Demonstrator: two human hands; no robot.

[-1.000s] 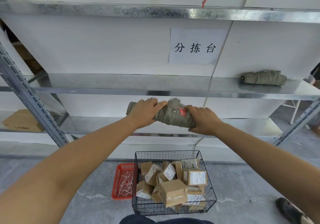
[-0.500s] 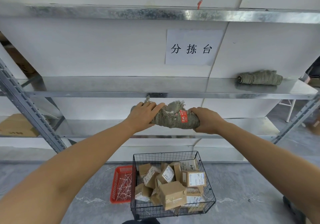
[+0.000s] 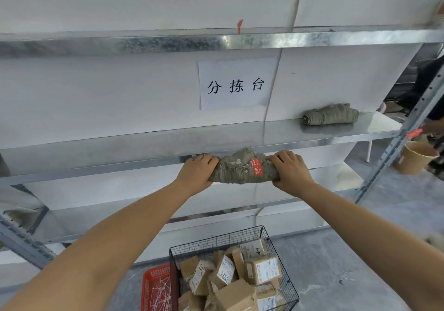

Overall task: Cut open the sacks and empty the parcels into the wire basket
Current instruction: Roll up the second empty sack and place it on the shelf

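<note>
Rolled sack (image 3: 242, 170) at shelf edge (image 3: 144, 164), left hand (image 3: 195, 172) and right hand (image 3: 292, 171) gripping its ends, wire basket (image 3: 216, 243) below.

The paper sign (image 3: 236, 83) (on the wall (image 3: 108, 94)) reads 分拣台.

Bright, flat, diffuse light, no hard shadows. Glare patches on the galvanised top shelf edge (image 3: 240, 40), duller sheen on the middle shelf (image 3: 374, 123). Soft grey shadow band under each shelf on the white backing. Wide-angle distortion: shelf lines bow and tilt, forearms balloon toward the bottom corners. Centre sharp: paper sign (image 3: 236, 83) characters readable, weave of the rolled sack (image 3: 242, 171) crisp where the left hand (image 3: 195, 172) and right hand (image 3: 292, 171) grip it. Top right corner smeared, right edge soft, parcel labels in the wire basket (image 3: 216, 246) only partly legible
</note>
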